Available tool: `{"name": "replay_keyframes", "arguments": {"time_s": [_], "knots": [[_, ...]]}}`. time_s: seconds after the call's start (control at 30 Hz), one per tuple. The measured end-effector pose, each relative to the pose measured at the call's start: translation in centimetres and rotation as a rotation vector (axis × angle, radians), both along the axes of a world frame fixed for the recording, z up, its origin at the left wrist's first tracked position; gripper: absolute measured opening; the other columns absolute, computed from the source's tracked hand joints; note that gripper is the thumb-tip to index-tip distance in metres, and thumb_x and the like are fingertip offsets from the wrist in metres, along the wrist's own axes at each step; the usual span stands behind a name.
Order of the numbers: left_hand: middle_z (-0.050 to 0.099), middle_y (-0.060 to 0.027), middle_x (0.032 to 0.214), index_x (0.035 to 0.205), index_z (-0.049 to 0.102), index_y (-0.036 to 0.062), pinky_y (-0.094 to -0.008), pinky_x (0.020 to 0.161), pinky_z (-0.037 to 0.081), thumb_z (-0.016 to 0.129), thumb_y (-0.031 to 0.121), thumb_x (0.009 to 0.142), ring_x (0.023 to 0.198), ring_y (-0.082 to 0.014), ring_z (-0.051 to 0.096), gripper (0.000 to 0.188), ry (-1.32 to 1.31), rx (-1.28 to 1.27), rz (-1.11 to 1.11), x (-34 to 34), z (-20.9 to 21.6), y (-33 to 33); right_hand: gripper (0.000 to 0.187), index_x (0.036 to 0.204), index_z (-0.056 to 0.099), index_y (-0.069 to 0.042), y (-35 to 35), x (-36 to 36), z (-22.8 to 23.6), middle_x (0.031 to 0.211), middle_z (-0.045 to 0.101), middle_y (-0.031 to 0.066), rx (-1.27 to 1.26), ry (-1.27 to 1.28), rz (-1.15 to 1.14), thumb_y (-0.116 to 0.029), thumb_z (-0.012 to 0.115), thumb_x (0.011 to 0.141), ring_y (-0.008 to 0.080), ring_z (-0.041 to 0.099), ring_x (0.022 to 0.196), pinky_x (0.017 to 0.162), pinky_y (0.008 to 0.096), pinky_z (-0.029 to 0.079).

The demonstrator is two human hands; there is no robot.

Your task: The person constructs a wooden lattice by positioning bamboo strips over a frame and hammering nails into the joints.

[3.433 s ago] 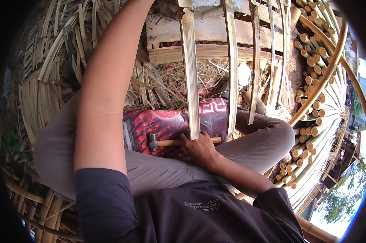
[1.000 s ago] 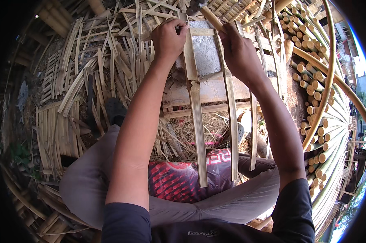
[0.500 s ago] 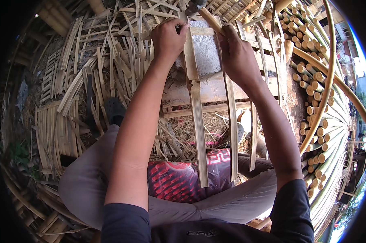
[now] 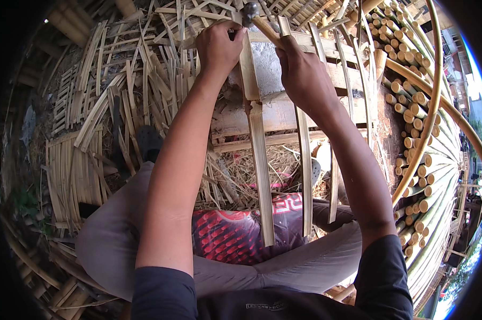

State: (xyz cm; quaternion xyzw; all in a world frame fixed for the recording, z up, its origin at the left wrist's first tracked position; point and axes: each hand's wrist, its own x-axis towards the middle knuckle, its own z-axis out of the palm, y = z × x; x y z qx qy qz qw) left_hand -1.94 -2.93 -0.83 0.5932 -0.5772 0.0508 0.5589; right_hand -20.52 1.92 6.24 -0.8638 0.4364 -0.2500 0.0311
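My right hand [image 4: 307, 74] is wrapped round the wooden handle of a hammer [image 4: 267, 31]. The hammer's dark metal head is close to the fingertips of my left hand [image 4: 218, 47], over the far end of a bamboo slat [image 4: 259, 154]. The left fingers are pinched together there; whatever is between them is too small or hidden to name. This slat runs lengthwise toward my lap, crossing a pale stone-like block [image 4: 267, 66]. To its right lies a second long slat [image 4: 305, 176], partly hidden under my right hand. A crosswise bamboo strip [image 4: 326, 45] meets the slats' far ends.
Loose bamboo strips [image 4: 150, 85] lie heaped at the left. Stacked bamboo poles [image 4: 412, 122] show cut ends on the right, with a curved pole [image 4: 438, 80] before them. A wooden plank [image 4: 278, 114] sits below the block. A red and black printed cloth [image 4: 225, 234] covers my lap.
The hammer head has come down and left, close to my left fingertips. My right hand has moved a little left with it. The left hand has barely shifted.
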Motion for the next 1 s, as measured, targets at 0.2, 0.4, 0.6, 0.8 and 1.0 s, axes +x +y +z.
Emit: {"name": "replay_keyframes", "arguments": {"time_s": [0.2,0.4,0.6,0.8,1.0], "knots": [[0.071,-0.0088,0.078,0.081,0.072,0.0089,-0.0381,0.066,0.052,0.073,0.026,0.078,0.074,-0.0306,0.068,0.017,-0.031,0.044,-0.013,0.0,0.2,0.2,0.016,0.106,0.046,-0.005,0.5,0.5,0.5,0.061,0.059,0.022,-0.079,-0.175,0.002,-0.019,0.047,0.098,0.0442,0.06,0.057,0.051,0.0535,0.045],[0.07,-0.0099,0.077,0.08,0.073,0.0099,-0.0379,0.066,0.052,0.073,0.026,0.078,0.07,-0.0309,0.067,0.016,-0.026,-0.006,-0.006,0.5,0.3,0.0,0.015,0.102,0.047,-0.005,-0.1,1.2,1.1,0.061,0.058,0.0249,-0.059,-0.214,0.012,-0.019,0.046,0.098,0.0476,0.058,0.058,0.052,0.0571,0.043],[0.069,-0.0109,0.074,0.078,0.071,0.0091,-0.0408,0.063,0.051,0.072,0.022,0.077,0.069,-0.0346,0.066,0.013,-0.016,-0.069,-0.025,0.8,-0.6,-0.3,0.016,0.105,0.051,-0.002,-0.2,1.1,0.7,0.065,0.06,0.0231,-0.033,-0.087,-0.002,-0.016,0.049,0.099,0.0432,0.061,0.058,0.049,0.0496,0.043],[0.071,-0.0074,0.08,0.08,0.072,0.009,-0.0362,0.064,0.051,0.072,0.026,0.079,0.071,-0.0297,0.067,0.017,-0.035,-0.029,-0.01,0.1,0.0,0.1,0.014,0.103,0.045,-0.004,0.0,0.7,0.1,0.063,0.06,0.0257,0.022,-0.126,-0.032,-0.017,0.048,0.097,0.0492,0.058,0.061,0.054,0.0576,0.044],[0.072,-0.0086,0.084,0.082,0.073,0.0084,-0.0376,0.07,0.053,0.073,0.025,0.077,0.077,-0.03,0.068,0.017,-0.033,0.026,-0.047,0.3,0.0,0.3,0.018,0.102,0.048,-0.004,1.5,1.2,1.3,0.067,0.061,0.0261,-0.032,-0.181,-0.056,-0.02,0.045,0.097,0.0478,0.061,0.064,0.057,0.0567,0.047]]}}
